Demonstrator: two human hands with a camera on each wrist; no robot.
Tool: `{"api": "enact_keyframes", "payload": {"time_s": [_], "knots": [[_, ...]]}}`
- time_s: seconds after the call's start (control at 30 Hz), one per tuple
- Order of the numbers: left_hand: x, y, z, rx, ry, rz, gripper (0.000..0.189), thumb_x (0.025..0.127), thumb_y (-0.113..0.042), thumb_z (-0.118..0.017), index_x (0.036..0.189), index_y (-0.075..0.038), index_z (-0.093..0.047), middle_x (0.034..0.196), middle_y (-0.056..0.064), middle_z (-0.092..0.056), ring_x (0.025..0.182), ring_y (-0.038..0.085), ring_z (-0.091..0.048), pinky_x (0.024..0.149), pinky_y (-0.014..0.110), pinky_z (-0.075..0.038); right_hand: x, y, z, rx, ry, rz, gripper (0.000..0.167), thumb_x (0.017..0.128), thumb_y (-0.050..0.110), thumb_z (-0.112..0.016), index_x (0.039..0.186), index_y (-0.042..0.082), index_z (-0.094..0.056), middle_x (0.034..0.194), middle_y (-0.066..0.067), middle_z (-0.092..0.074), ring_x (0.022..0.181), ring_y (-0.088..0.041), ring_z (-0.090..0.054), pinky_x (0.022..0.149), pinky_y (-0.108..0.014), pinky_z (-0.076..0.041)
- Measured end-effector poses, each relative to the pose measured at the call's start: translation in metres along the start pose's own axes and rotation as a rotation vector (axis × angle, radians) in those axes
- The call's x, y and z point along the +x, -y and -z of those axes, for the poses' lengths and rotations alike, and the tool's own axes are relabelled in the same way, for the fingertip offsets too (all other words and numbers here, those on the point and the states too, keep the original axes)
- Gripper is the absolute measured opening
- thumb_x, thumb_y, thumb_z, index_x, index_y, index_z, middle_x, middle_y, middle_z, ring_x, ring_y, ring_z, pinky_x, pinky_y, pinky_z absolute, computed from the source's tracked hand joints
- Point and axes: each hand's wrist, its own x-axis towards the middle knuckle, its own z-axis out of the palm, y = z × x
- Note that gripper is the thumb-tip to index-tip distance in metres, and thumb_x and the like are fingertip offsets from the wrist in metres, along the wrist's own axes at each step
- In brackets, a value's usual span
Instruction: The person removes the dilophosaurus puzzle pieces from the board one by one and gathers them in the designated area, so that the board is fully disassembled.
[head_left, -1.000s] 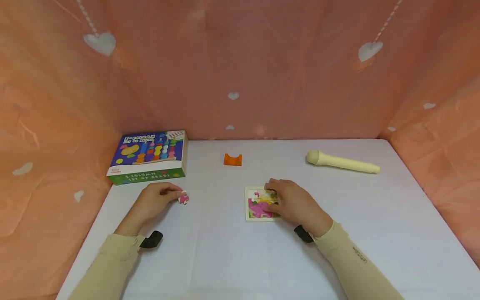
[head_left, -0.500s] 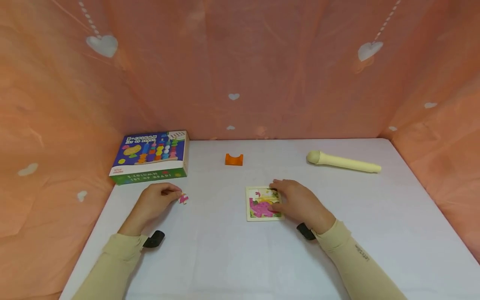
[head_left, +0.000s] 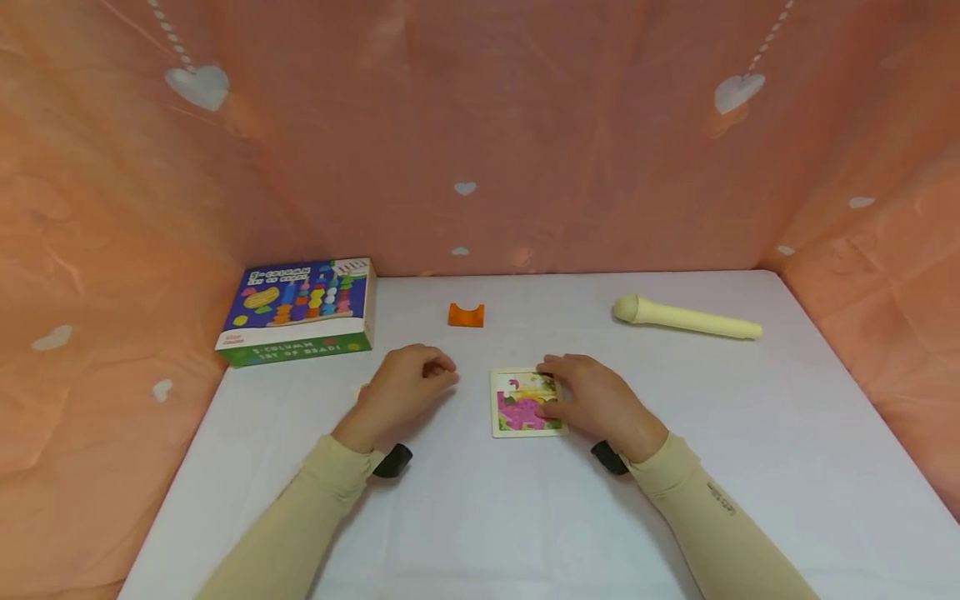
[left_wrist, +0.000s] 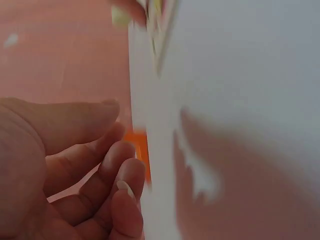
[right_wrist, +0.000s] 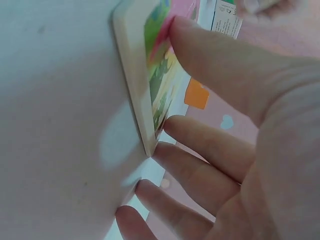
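Observation:
A small jigsaw puzzle [head_left: 517, 414] in a pale square frame, showing a pink figure, lies mid-table. My right hand [head_left: 600, 407] rests on its right side. In the right wrist view the thumb [right_wrist: 192, 37] touches the picture, while the fingertips lie along the frame's edge and the table beside it. My left hand [head_left: 405, 383] hovers left of the puzzle with fingers loosely curled, and the left wrist view shows nothing between thumb and fingers. Partly hidden behind that hand, a loose pink puzzle piece [head_left: 363, 390] lies on the table.
A boxed bead set [head_left: 296, 312] stands at the back left. Behind the puzzle is an orange notched block [head_left: 467, 316], and a pale yellow stick with a rounded end [head_left: 686, 317] lies at the back right. Peach cloth [head_left: 525, 150] hangs around the table.
My left hand has let go of the pink puzzle piece and moved right toward the puzzle, leaving the piece behind. My right hand has stayed on the puzzle.

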Motion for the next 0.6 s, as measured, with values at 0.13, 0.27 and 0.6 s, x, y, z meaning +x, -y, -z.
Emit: {"api": "enact_keyframes", "payload": {"time_s": [0.13, 0.27, 0.6], "knots": [[0.02, -0.026, -0.027, -0.006, 0.093, -0.021, 0.009, 0.099, -0.025, -0.08, 0.102, -0.017, -0.082, 0.094, -0.003, -0.073, 0.091, 0.017, -0.063, 0.086, 0.034, -0.055, 0.001, 0.002, 0.001, -0.009, -0.007, 0.004, 0.059, 0.09, 0.031, -0.088, 0.143, 0.01, -0.07, 0.155, -0.01, -0.064, 0.146, -0.038, -0.058, 0.12, -0.057, -0.046], [0.034, -0.038, -0.042, 0.011, 0.137, -0.025, 0.008, 0.098, -0.025, -0.081, 0.099, -0.018, -0.084, 0.092, -0.005, -0.074, 0.089, 0.016, -0.064, 0.084, 0.033, -0.055, 0.002, 0.003, 0.001, -0.031, -0.014, 0.011, 0.057, 0.09, 0.03, -0.089, 0.14, 0.009, -0.072, 0.152, -0.01, -0.067, 0.143, -0.037, -0.06, 0.118, -0.056, -0.049], [0.043, -0.048, -0.057, 0.08, 0.17, 0.017, 0.011, 0.095, -0.026, -0.083, 0.095, -0.015, -0.083, 0.093, -0.004, -0.076, 0.09, 0.017, -0.064, 0.085, 0.035, -0.056, 0.002, 0.004, 0.0, -0.023, -0.011, -0.006, 0.054, 0.09, 0.032, -0.089, 0.137, 0.012, -0.075, 0.153, -0.009, -0.066, 0.146, -0.035, -0.059, 0.118, -0.055, -0.049]]}}
